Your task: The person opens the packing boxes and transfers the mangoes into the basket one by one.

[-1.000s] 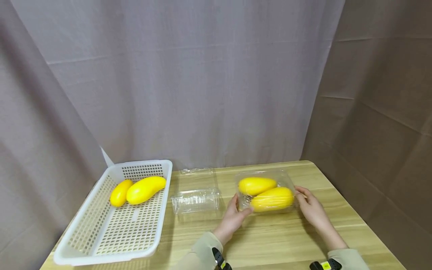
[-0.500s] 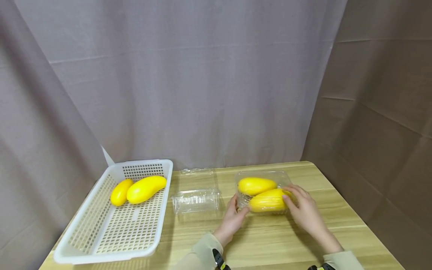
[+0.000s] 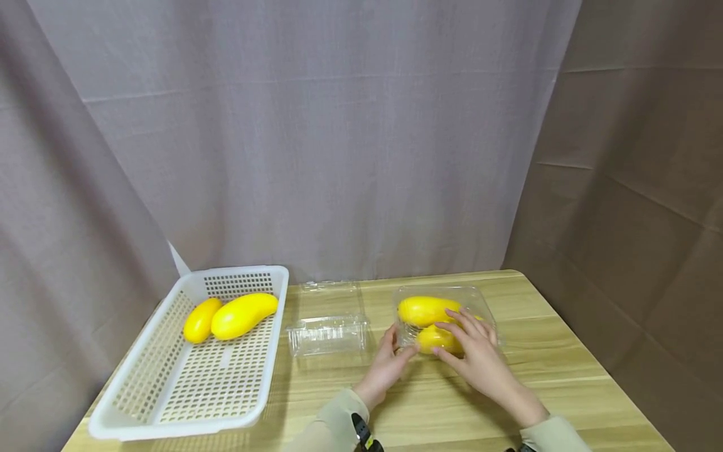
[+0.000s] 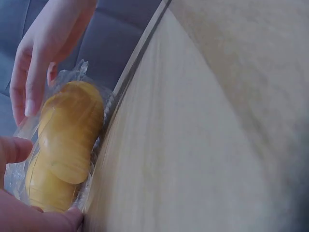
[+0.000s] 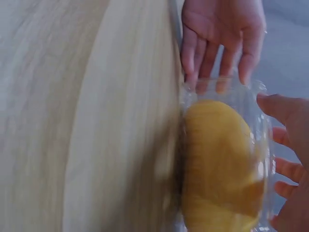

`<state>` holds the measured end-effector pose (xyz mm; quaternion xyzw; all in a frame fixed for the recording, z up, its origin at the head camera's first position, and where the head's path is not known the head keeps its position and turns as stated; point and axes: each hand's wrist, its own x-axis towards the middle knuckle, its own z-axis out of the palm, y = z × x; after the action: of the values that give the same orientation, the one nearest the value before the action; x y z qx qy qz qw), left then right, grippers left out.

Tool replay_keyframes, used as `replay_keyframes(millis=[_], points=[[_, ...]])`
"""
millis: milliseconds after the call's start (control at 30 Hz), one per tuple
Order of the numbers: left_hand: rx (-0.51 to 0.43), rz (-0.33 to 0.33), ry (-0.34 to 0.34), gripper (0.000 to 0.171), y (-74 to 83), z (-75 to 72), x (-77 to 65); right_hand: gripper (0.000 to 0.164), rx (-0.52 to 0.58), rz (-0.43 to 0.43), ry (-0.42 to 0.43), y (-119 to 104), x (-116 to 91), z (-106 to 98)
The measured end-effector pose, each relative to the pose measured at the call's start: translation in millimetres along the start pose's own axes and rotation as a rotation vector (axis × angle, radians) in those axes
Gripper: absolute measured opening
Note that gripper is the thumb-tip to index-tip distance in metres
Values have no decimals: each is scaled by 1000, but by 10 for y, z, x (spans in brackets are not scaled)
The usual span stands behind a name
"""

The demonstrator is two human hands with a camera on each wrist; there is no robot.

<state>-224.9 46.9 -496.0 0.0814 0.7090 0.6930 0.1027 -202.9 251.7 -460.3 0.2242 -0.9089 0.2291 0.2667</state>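
Observation:
A clear plastic clamshell box [image 3: 473, 297] sits on the right half of the table, with a yellow mango [image 3: 425, 311] toward the back and another mango [image 3: 436, 341] in front, both inside. My left hand [image 3: 386, 369] grips the box's left end, its thumb at the near corner. Over the lid my right hand [image 3: 480, 361] spreads its fingers, covering most of the front mango. In the right wrist view, the left hand [image 5: 222, 38] has its fingers against the box's end. The left wrist view shows the right hand [image 4: 46, 53] reaching over the lid.
At the left stands a white mesh basket [image 3: 268, 370] with a small mango [image 3: 202, 321] and a larger curved mango [image 3: 244, 316] in it. A second clear box [image 3: 327, 337] stands between basket and hands, its lid raised at the back. Grey curtains enclose the wooden table [image 3: 440, 420].
My right hand has moved left from the box's right side onto the top of its lid, over the front mango. The left hand has stayed at the left end.

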Motion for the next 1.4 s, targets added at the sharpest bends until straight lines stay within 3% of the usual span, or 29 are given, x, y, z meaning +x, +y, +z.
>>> replay_keyframes(millis=[267,900,1167,1267,1400], points=[[49,-6,-15,85,8,-17,-11,54,26,17,-9,58,49,144],[33,123,43,70,-9,10,11,60,29,19,-21,98,95,226],[35,77,103,43,-48,-2,-7,61,-12,30,-24,137,75,211],[46,67,85,44,-64,18,-40,60,-10,32,-29,141,71,193],[-46,47,51,49,-66,33,-38,60,-24,18,-20,144,84,187]])
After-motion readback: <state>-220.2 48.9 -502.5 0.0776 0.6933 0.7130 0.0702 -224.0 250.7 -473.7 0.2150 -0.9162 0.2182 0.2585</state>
